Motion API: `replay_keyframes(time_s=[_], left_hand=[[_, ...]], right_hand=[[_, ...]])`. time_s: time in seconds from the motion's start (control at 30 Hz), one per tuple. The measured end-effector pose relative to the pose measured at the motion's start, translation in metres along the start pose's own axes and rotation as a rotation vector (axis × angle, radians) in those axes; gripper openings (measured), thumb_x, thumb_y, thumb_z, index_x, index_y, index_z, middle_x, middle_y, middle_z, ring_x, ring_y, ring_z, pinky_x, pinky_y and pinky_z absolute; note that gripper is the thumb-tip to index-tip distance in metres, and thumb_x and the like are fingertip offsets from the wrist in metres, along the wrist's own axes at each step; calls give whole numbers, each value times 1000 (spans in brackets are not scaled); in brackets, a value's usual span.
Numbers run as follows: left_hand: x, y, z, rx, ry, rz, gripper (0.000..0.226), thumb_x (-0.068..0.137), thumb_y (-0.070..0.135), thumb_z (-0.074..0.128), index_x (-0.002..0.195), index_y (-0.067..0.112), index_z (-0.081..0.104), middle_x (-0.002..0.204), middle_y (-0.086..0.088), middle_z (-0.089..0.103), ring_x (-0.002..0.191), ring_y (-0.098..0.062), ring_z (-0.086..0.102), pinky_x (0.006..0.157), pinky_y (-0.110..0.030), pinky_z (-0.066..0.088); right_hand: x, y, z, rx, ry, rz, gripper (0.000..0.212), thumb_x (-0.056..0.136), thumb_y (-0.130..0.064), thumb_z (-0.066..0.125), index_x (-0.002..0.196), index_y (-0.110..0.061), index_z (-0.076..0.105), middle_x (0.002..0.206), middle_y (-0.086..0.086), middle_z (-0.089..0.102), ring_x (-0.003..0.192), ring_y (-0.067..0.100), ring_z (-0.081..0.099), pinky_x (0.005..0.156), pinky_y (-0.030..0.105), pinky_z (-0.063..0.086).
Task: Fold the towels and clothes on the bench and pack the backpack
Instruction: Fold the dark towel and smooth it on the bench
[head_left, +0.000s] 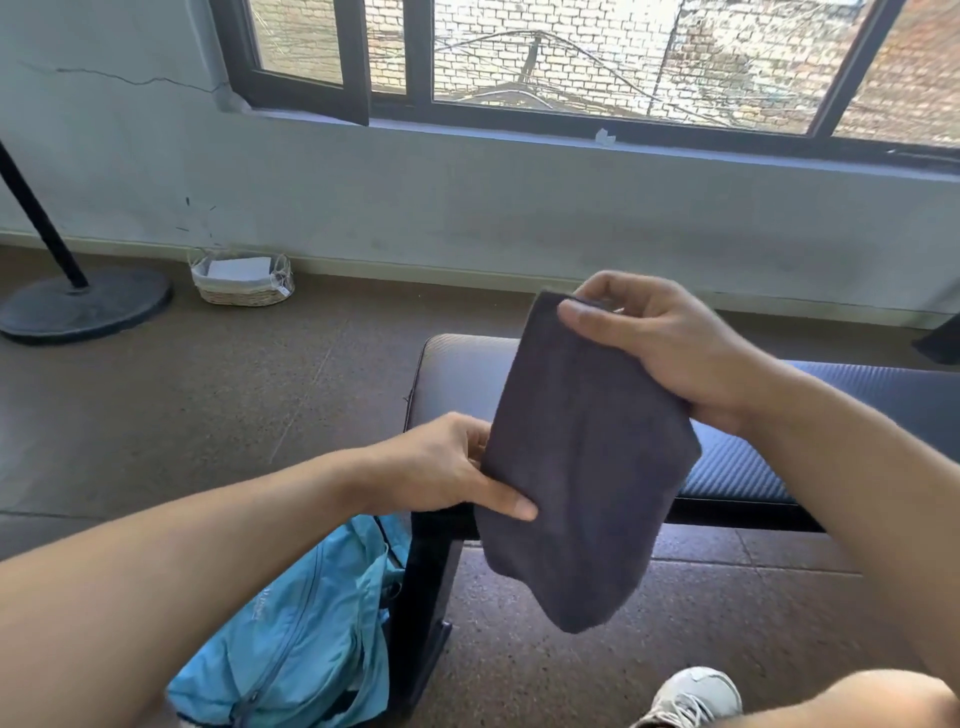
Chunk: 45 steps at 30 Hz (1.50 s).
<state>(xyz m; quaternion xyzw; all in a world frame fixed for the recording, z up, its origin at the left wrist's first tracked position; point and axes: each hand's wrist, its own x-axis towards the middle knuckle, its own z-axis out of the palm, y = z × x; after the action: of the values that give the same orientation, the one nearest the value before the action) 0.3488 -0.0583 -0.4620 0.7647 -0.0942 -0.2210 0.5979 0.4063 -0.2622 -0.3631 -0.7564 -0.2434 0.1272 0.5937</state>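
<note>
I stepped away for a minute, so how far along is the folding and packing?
Done: the grey towel looks folded. In hand: left hand and right hand hold it above the bench. Left: putting it into the blue backpack on the floor.

Dark padded bench (457, 374), running right from just beyond the left fingertips and passing under the right fingers; ribbed blue mat (737, 467) directly on its seat, below the right fingers. Brown speckled floor (208, 405) beneath. On the floor: blue backpack (306, 623) against the bench leg, below the left fingers; wicker basket (243, 278) and round stand base (83, 306) well beyond them; grey shoe (693, 696) low, under the right fingers.
</note>
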Motion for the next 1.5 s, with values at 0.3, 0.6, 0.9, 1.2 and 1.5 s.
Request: replay_keyframes(time_s=[0.3, 0.6, 0.9, 1.2, 1.5], left_hand=[[3, -22, -58, -222, 207, -92, 28, 83, 23, 78, 107, 9, 74, 107, -13, 76, 90, -21, 72, 74, -29, 57], [45, -37, -64, -167, 769, 13, 19, 83, 24, 82, 93, 12, 72, 89, -6, 73, 70, -11, 62, 58, -24, 49], [58, -43, -72, 483, 745, 59, 25, 73, 39, 88, 90, 28, 73, 83, 10, 71, 78, -9, 65, 75, -27, 53], [78, -41, -73, 763, 478, 11, 30, 74, 50, 84, 93, 29, 73, 92, 13, 64, 88, -7, 61, 85, -30, 50], [84, -25, -68, 742, 494, 182, 28, 78, 41, 83, 72, 24, 61, 78, 6, 62, 75, -10, 59, 71, -31, 46]], right_hand=[[6, 74, -91, -151, 342, 233, 20, 89, -36, 70, 87, -17, 66, 85, 10, 70, 69, 15, 60, 64, 31, 48], [5, 125, -112, -570, 285, 472, 26, 96, -41, 64, 101, -16, 62, 87, 17, 71, 68, 26, 63, 51, 32, 49], [11, 154, -116, -1097, 267, 396, 47, 91, -48, 66, 133, -32, 53, 115, -2, 59, 116, 23, 56, 99, 42, 46], [29, 161, -131, -1084, 147, 357, 24, 82, -56, 73, 84, -35, 63, 91, -9, 58, 98, 18, 54, 90, 36, 45], [24, 162, -145, -926, 223, 268, 25, 87, -45, 73, 82, -22, 65, 85, -7, 66, 84, 18, 58, 75, 32, 41]])
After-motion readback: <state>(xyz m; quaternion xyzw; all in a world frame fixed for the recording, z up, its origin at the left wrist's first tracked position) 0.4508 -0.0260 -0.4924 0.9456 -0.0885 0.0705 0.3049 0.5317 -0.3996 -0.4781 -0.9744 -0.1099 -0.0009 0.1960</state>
